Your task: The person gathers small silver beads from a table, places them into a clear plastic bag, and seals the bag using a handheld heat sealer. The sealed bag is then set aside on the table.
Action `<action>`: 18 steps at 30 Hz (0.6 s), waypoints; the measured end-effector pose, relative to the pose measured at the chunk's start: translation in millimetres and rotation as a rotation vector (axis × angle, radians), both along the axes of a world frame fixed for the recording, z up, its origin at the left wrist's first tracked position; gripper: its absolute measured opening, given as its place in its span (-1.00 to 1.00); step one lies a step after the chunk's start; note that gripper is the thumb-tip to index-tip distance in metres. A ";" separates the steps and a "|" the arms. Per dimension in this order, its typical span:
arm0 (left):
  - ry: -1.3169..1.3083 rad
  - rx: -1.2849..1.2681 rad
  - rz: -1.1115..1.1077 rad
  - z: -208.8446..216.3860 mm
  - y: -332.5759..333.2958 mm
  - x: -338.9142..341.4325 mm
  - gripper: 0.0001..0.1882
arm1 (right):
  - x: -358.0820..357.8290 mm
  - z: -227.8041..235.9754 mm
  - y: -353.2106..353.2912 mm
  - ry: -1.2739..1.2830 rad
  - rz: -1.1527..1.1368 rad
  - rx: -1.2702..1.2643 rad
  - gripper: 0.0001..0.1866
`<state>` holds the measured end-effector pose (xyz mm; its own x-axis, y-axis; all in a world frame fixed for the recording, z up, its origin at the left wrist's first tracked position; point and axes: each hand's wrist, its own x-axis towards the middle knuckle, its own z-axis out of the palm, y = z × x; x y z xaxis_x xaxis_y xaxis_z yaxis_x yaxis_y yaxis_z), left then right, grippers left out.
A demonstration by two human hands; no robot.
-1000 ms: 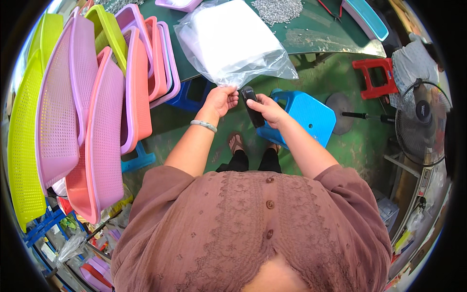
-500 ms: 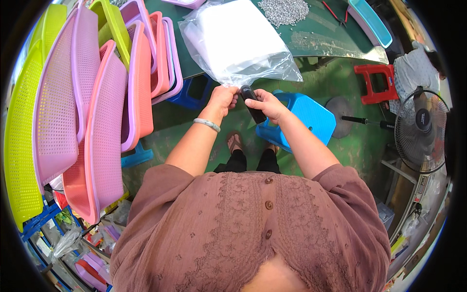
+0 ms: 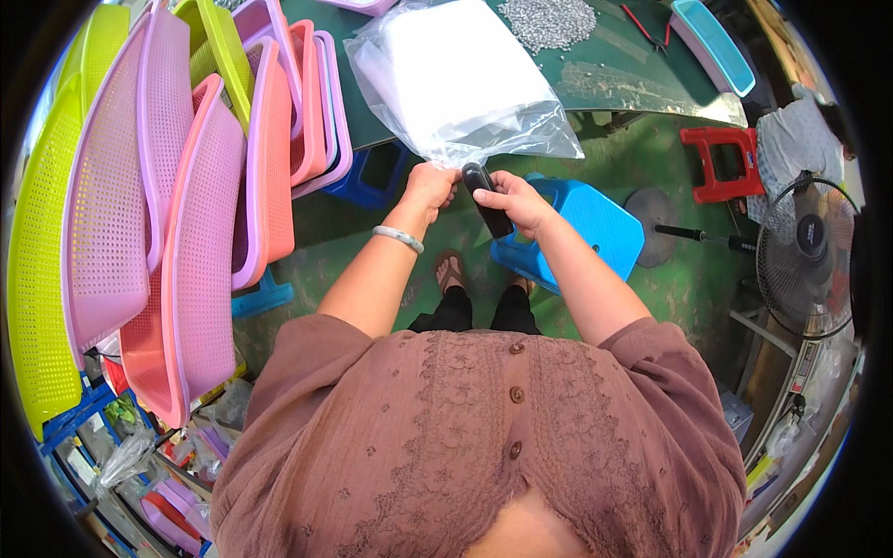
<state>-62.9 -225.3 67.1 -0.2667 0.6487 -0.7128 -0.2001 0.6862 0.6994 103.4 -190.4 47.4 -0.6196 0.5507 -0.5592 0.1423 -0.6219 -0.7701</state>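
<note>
A clear plastic bag with a stack of white sheet-like material inside lies over the table's near edge. Its gathered near end comes to my left hand, whose fingers are closed in a pinch on it. My right hand grips a black, elongated hand-held device with a rounded top, thumb laid along its side. The device's upper end is right beside my left fingertips, at the bunched plastic. What its far side touches is hidden.
Perforated plastic baskets stand stacked at left. On the green table lie small grey pieces, red-handled pliers and a teal-lined tray. A blue stool, red stool and fan stand to the right.
Almost nothing differs. The whole view has shifted very slightly, and both hands keep their hold on the bag's end and the black device.
</note>
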 end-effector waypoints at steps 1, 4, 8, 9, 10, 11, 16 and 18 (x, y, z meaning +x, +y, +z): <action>-0.003 -0.003 -0.002 0.3 0.5 0.0 -0.88 | -0.3 -0.6 1.3 0.006 0.002 -0.008 -0.58; -0.007 -0.002 -0.003 -0.4 -0.5 -0.7 -0.88 | -1.2 -0.3 3.2 0.026 0.003 -0.041 -0.59; 0.023 0.009 -0.081 -0.4 -1.4 -4.0 -0.87 | -2.4 5.0 2.1 0.032 -0.006 -0.086 -0.61; 0.031 0.012 -0.088 -1.1 -1.4 -4.1 -0.87 | -2.4 5.8 2.1 0.026 -0.007 -0.090 -0.61; 0.039 0.014 -0.096 -1.7 -1.5 -4.3 -0.87 | -3.1 6.0 2.2 0.030 -0.006 -0.093 -0.61; 0.039 0.009 -0.088 -2.3 -2.4 -5.4 -0.88 | -4.0 5.8 1.9 0.033 -0.005 -0.097 -0.61; -0.010 0.025 -0.080 -5.4 -2.7 -6.1 -0.90 | -0.4 0.4 2.7 0.041 0.016 -0.104 -0.62; -0.091 -0.010 -0.066 -13.9 -6.2 -7.8 -0.91 | 11.9 -0.8 0.2 0.050 0.049 -0.100 -0.62</action>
<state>-70.7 -231.5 53.2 -0.1579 0.6556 -0.7385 -0.2165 0.7067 0.6736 115.3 -190.2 46.6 -0.6734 0.4617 -0.5774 0.1373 -0.6893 -0.7114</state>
